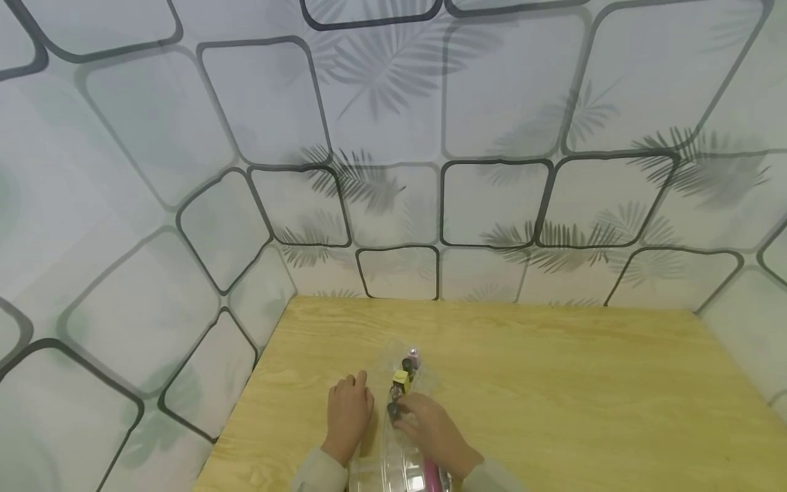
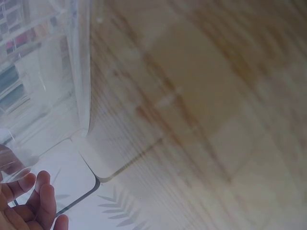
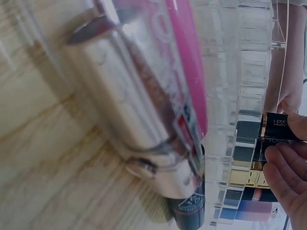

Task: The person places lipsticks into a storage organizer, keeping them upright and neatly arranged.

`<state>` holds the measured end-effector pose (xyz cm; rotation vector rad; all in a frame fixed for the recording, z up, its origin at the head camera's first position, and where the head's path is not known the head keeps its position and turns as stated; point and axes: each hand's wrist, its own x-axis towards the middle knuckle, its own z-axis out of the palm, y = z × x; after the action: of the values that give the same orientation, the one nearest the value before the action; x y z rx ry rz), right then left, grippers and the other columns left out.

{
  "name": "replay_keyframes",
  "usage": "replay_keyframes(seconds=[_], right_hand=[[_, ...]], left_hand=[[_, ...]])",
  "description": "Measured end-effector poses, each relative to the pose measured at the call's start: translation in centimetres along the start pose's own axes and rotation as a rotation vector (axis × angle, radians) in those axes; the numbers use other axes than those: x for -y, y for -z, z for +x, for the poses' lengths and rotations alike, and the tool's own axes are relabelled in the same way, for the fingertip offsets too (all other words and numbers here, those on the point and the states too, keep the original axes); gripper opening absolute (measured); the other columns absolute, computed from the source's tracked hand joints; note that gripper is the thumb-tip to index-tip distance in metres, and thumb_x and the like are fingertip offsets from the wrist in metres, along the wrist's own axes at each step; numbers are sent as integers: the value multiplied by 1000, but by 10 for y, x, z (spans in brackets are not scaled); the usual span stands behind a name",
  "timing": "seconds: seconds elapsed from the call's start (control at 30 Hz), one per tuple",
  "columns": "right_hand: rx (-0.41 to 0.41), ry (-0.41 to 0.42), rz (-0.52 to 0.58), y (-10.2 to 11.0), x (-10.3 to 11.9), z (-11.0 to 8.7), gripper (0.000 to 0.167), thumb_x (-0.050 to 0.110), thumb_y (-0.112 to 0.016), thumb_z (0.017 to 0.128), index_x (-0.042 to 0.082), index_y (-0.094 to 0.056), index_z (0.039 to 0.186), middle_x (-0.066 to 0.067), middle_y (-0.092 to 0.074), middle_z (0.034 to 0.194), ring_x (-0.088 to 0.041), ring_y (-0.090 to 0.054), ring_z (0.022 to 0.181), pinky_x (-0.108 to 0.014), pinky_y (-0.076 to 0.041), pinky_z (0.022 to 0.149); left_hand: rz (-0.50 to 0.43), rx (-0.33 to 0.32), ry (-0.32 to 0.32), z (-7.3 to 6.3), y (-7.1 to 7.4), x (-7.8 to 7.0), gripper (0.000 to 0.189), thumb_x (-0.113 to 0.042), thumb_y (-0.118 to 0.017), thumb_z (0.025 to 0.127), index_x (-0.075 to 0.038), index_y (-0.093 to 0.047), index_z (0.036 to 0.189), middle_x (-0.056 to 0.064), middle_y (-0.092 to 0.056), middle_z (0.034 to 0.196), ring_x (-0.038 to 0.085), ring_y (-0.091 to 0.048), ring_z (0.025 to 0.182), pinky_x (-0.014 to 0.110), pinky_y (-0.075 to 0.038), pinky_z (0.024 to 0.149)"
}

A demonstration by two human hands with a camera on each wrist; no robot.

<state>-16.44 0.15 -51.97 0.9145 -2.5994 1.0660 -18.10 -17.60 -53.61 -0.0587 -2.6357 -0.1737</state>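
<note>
A clear plastic makeup organizer [image 1: 396, 451] with rows of small compartments stands near the table's front. My right hand [image 1: 433, 430] is over its right side. In the right wrist view, my thumb and fingers pinch a black lipstick [image 3: 276, 126] with "LESS" lettering, its lower end at a compartment. Several other lipsticks stand in the same row, including a gold-banded one [image 3: 245, 177] and a pink-and-blue one [image 3: 254, 211]. My left hand [image 1: 349, 413] is at the organizer's left side, fingers loosely bent; whether they touch its wall I cannot tell.
At the organizer's near right are a pink tube [image 3: 189, 72] and a silver metallic tube [image 3: 115, 86], seen through clear plastic. The wood-grain table [image 1: 584, 396] meets patterned walls [image 1: 393, 205] at its back and left.
</note>
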Motion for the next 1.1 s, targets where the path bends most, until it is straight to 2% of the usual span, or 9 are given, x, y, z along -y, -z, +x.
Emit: replay_keyframes(seconds=[0.23, 0.53, 0.8, 0.93, 1.1], right_hand=[[-17, 15, -8, 6, 2, 0, 26, 15, -71, 78, 6, -64, 102, -3, -68, 96, -15, -65, 87, -26, -54, 78], [-37, 57, -142, 14, -5, -4, 33, 23, -72, 77, 8, -64, 105, -3, -68, 103, -17, -66, 94, -30, -54, 82], [2, 31, -264, 29, -6, -15, 41, 31, -72, 75, 11, -63, 110, -2, -67, 107, -18, -64, 97, -36, -53, 84], [-35, 59, -361, 34, -12, -21, 43, 32, -76, 70, 12, -64, 106, -2, -68, 103, -16, -65, 93, -33, -54, 81], [-128, 135, -387, 40, -20, -28, 45, 30, -81, 63, 10, -66, 100, 0, -69, 93, -13, -65, 84, -28, -55, 75]], left_hand=[[-8, -16, -3, 1, 0, 2, 18, -9, -67, 75, -6, -56, 88, 6, -56, 67, 20, -51, 58, 37, -47, 62], [-24, -11, 2, 0, 2, 2, 17, -9, -66, 75, -7, -54, 87, 6, -54, 66, 20, -50, 58, 37, -47, 63], [-25, 19, 11, -1, 2, 0, 17, -9, -66, 77, -7, -54, 88, 6, -55, 67, 19, -51, 59, 37, -48, 64], [-27, 12, 9, 0, 3, -1, 17, -9, -66, 77, -7, -55, 89, 5, -55, 68, 19, -50, 59, 36, -47, 63], [-29, 14, 12, 0, 1, 0, 17, -9, -66, 77, -7, -55, 89, 6, -55, 68, 19, -51, 59, 37, -48, 63]])
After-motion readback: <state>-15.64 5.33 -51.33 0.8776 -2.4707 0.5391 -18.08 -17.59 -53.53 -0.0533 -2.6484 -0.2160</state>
